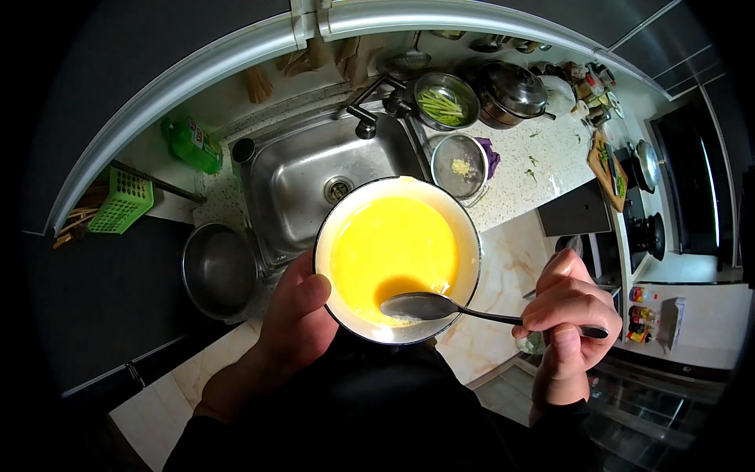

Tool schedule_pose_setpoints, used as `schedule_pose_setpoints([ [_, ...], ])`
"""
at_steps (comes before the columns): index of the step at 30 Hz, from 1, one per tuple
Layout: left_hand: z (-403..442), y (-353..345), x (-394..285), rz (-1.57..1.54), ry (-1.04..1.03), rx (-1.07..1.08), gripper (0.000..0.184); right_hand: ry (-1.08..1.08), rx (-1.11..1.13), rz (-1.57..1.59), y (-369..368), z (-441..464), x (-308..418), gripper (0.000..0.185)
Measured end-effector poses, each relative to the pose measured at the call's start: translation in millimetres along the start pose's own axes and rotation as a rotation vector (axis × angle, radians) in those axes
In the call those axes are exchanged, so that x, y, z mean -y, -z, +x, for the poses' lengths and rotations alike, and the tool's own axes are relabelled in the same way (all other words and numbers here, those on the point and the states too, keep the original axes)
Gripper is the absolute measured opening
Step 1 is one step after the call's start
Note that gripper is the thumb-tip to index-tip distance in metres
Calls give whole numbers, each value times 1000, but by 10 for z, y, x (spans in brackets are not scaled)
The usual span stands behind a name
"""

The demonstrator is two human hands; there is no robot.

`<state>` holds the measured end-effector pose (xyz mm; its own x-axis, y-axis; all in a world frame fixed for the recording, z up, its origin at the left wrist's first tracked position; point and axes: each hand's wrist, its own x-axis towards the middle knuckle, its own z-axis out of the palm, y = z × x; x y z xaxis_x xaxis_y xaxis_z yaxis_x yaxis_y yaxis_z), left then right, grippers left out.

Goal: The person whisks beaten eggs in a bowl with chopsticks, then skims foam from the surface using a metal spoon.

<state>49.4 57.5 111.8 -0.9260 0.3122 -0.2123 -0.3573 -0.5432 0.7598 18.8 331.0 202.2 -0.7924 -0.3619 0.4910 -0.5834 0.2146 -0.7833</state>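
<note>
Bowl (468, 245): up in front of the body, off the table (543, 182), hiding the near right corner of the sink (289, 175) from this view.
Yellow liquid (397, 240): a broad pool inside, pale wall showing around it.
Left hand (297, 315): clamped on the bowl's left side, thumb at the rim, other fingers out of sight.
Right hand (570, 309): out to the bowl's right, well apart from the left, fingers pinched around the spoon (489, 316) near its handle end.
Spoon line: long axis left to right, handle crossing above the near right rim, tip aimed toward the left hand.
Spoon head: inside, by the near wall; how deep, cannot tell.
Nearer hand: the left, touching the bowl.
Right of sink: dish (456, 186) with pale bits (462, 167), green stalks (440, 106) in a pan (456, 83) behind.
</note>
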Motion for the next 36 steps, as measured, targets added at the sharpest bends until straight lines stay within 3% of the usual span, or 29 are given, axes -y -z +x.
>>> schedule_pose_setpoints([
  [6, 3, -44, -3, -14, 7, -5, 81, -18, 30, -1, 17, 28, -11, 24],
  [8, 17, -125, -27, -238, -3, -125, 80, -25, 33, 35, 17, 18, -29, 22],
  [12, 0, -111, -48, -221, 11, -124, 80, -42, 38, 69, -4, 10, -33, 21],
  [14, -17, -55, -51, 12, 29, -3, 81, -33, 68, 82, -6, 10, -40, 18],
  [18, -8, -53, 4, -41, -6, 12, 80, -31, 98, 93, -12, 18, -15, 14],
  [20, -6, -122, -12, -240, 9, -115, 78, -26, 121, 108, -23, 11, 2, 10],
  [36, -63, -107, -67, -194, 44, -173, 80, -34, 177, 59, -232, -187, 103, 12],
])
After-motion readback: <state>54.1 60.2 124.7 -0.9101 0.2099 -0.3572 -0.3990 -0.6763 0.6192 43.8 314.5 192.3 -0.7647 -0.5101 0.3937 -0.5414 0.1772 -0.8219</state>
